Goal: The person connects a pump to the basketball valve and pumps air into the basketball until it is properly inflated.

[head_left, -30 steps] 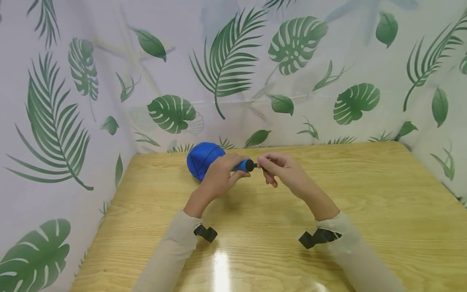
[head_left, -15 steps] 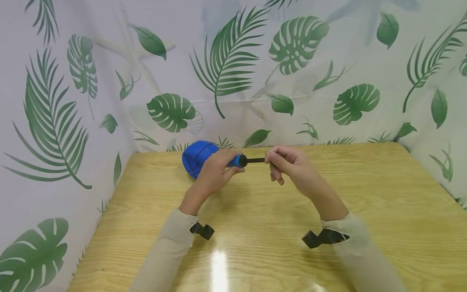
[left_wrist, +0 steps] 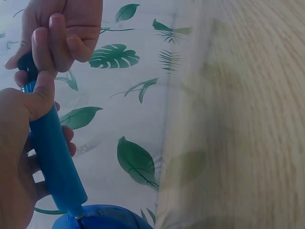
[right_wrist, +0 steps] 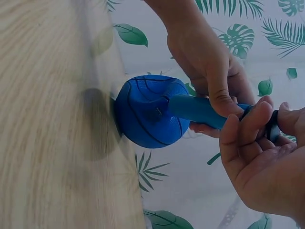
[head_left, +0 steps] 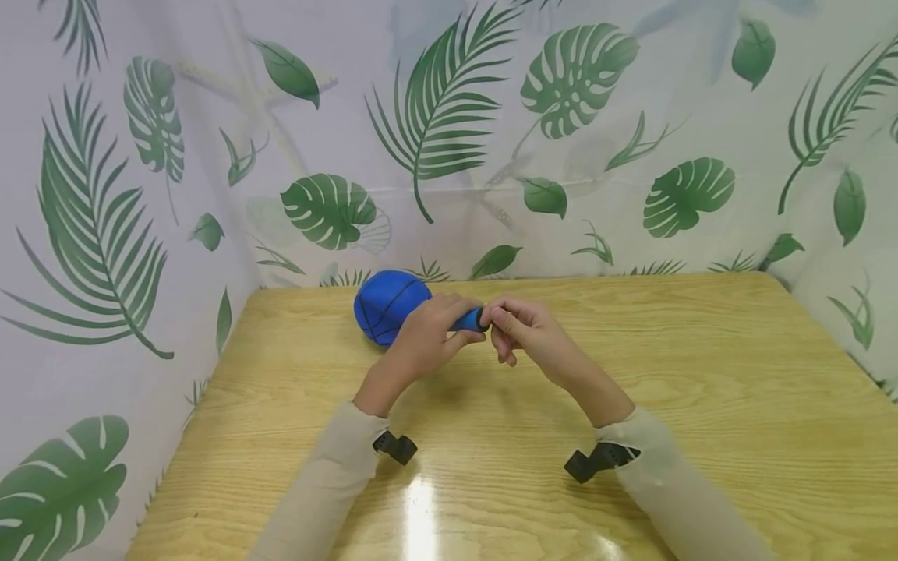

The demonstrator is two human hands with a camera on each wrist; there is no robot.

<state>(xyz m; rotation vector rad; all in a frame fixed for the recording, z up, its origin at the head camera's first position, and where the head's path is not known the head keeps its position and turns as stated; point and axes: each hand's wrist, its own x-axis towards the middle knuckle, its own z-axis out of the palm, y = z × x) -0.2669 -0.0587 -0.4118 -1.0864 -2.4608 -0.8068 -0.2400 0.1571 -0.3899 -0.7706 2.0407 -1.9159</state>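
A blue hand pump point(left_wrist: 57, 157) has its end joined to a blue ball with black seam lines point(head_left: 387, 305). My left hand point(head_left: 421, 336) grips the pump's barrel, thumb on one side and fingers on the other. At the pump's black end, my right hand point(head_left: 532, 333) pinches the handle, and the two hands nearly meet there. The rod is hidden in the head view. In the right wrist view the ball point(right_wrist: 150, 117) looks dented near the pump's tip, and a dark handle point(right_wrist: 272, 126) shows between the right thumb and fingers.
A wood-grain table point(head_left: 491, 452) lies under both arms. Behind it and to the left rises a pale cloth wall point(head_left: 477, 234) printed with green leaves. The ball rests close to the table's back edge.
My right hand first drew the black rod out to the right, then pushed it back left into the pump. The left hand and ball shifted slightly left, then back right.
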